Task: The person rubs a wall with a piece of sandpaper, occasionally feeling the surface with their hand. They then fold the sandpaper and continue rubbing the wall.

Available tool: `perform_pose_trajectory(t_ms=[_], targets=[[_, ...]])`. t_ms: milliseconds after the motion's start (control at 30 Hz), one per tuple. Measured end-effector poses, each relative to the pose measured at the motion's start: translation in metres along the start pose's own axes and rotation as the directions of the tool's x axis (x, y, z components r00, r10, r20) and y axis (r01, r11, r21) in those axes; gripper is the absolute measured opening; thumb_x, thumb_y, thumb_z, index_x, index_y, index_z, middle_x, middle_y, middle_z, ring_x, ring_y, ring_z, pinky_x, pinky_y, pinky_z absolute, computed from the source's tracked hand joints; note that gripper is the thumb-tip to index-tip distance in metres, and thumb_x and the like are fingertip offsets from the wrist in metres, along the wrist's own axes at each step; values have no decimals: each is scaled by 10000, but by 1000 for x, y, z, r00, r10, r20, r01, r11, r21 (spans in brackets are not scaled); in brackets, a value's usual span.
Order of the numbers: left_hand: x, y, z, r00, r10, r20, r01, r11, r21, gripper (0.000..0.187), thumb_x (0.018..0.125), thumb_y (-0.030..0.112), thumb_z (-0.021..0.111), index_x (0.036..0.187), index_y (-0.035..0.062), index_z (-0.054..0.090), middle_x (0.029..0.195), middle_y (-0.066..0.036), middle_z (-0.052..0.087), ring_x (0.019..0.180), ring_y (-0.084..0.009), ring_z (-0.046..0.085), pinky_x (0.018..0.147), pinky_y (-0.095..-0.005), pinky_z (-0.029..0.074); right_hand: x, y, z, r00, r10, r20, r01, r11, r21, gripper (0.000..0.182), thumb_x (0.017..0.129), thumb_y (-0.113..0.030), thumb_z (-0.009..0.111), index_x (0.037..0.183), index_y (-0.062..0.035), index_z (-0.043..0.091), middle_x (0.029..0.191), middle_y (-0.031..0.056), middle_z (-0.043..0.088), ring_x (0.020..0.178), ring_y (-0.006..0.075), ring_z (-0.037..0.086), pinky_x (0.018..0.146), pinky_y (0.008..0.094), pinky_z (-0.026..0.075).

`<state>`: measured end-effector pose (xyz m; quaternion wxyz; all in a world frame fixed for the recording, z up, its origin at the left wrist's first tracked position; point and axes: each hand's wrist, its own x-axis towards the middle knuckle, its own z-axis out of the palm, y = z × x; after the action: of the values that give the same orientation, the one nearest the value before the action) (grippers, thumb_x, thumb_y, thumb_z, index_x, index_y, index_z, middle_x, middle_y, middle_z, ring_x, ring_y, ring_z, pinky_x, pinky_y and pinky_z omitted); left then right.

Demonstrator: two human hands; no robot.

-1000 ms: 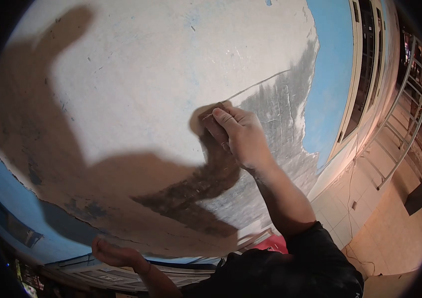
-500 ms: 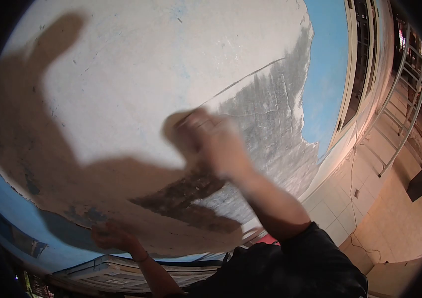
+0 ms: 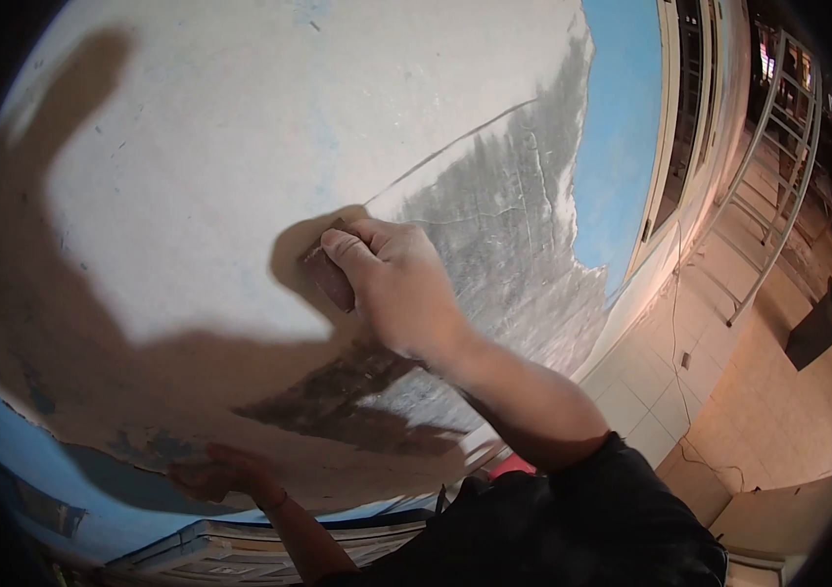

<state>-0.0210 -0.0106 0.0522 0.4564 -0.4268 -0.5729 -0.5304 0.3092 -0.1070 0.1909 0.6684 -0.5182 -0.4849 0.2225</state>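
Note:
My right hand (image 3: 406, 293) is closed on a reddish-brown piece of sandpaper (image 3: 332, 282), thumb on top. It is at the wall (image 3: 201, 196), where the pale bare patch meets a grey coated area (image 3: 480, 215). A thin dark line runs from near the fingers up towards the upper right. Lower left, in shadow, my left hand (image 3: 215, 477) is by the bottom edge of the pale patch. Its fingers are apart and it holds nothing; a thin band circles the wrist.
Blue paint (image 3: 622, 127) borders the patch on the right, beside a framed window (image 3: 685, 117). A metal ladder (image 3: 778, 166) stands at the far right. A cable (image 3: 675, 342) trails over the tiled floor (image 3: 641, 416), and a dark box (image 3: 817, 333) lies beyond.
My right hand was blurred by motion and now shows sharply, with the sandpaper visible in it. The view has shifted slightly; my left hand stays low by the patch's edge.

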Motion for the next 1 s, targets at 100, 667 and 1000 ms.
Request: perform_pose_trajectory(t_ms=[100,667,1000], targets=[[-1,-2,0,999,45,-19,-45,999,-19,611,924,476,339,1329,23,273,1349,-179,293,1228,-349,293,948,-519,244,12,4,-39,985,155,-71,-133,959,249,250,899,-207,499,1021,-22,614,887,156,648,718,175,637,634,283,532],[-2,2,-1,1000,17,-12,-15,995,101,484,967,345,211,1337,35,254,1351,-175,300,1205,-373,319,863,-562,306,5,1,-14,979,108,-176,-84,987,136,253,894,-200,499,952,5,636,704,101,624,572,153,597,527,274,476],[-1,0,3,996,64,-66,-61,997,52,503,963,363,191,1313,11,275,1328,-193,325,1191,-377,330,881,-552,300,13,7,-24,976,136,-168,-76,942,326,306,877,-211,490,828,58,627,680,164,618,599,224,613,559,338,474]])
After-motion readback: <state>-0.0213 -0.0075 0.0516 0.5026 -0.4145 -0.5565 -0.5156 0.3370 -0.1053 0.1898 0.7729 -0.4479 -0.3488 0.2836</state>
